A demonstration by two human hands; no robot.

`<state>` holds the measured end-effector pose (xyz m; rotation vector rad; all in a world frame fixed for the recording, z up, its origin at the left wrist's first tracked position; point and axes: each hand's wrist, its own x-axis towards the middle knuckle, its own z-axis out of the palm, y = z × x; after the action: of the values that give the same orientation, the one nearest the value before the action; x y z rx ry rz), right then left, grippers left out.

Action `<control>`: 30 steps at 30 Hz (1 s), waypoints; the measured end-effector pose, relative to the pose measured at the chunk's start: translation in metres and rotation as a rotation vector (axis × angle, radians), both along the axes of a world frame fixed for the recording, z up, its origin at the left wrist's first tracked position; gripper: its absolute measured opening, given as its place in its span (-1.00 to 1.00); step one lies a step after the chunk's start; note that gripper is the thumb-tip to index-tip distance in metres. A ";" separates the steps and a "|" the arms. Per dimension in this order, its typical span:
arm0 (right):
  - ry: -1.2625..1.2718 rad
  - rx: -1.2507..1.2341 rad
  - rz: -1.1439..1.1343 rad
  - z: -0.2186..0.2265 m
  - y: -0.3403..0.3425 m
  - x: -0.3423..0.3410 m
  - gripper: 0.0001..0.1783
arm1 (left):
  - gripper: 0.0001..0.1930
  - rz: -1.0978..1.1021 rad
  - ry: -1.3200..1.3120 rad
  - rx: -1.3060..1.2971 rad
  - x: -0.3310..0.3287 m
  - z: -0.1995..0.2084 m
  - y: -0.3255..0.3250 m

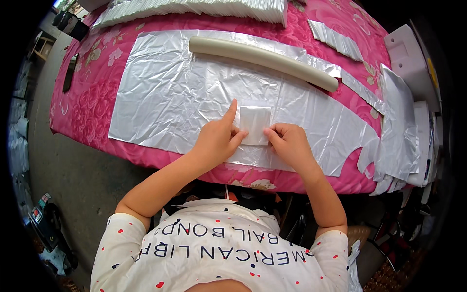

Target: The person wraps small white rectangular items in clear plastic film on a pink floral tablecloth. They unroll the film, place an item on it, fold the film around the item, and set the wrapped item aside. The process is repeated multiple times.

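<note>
A small folded white plastic sheet [255, 117] lies flat in front of me, on top of a large silvery-white plastic sheet [160, 82]. At its lower left edge, the thumb and curled fingers of my left hand [217, 137] pinch it, while the index finger points straight away from me. My right hand [290, 145] grips the right edge of the folded piece between thumb and bent fingers. Beyond both hands, a long beige tube [262, 59] rests across the large sheet, slanting down to the right.
A pink flowered cloth [90, 119] covers the table. Along the far edge is a long row of folded white pieces [194, 7], with a smaller fanned stack [335, 40] at far right. Plastic sheeting [401, 126] hangs beside a white foam box [407, 51]. A dark phone-like object [70, 73] lies left.
</note>
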<state>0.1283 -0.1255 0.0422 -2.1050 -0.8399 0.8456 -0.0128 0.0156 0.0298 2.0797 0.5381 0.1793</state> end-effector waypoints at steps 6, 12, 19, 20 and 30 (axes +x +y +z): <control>-0.015 -0.021 -0.010 0.000 0.005 0.003 -0.75 | -0.25 0.060 0.068 -0.156 0.008 0.009 0.006; -0.205 0.062 0.015 -0.001 0.002 -0.005 -0.75 | -0.25 0.045 0.081 -0.152 0.007 0.006 0.008; 0.096 -0.149 -0.004 0.011 0.017 0.010 -0.69 | -0.30 0.038 0.114 -0.032 0.009 0.018 0.009; 0.118 -0.159 -0.014 0.011 0.018 0.011 -0.68 | -0.33 0.040 0.023 0.161 0.005 0.014 0.006; 0.218 -0.185 -0.005 0.003 0.019 0.019 -0.65 | -0.18 -0.288 -0.109 0.661 0.018 -0.012 -0.019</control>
<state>0.1477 -0.1063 0.0456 -2.1217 -0.6620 1.1649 0.0049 -0.0038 0.0175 2.7381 0.1030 0.3324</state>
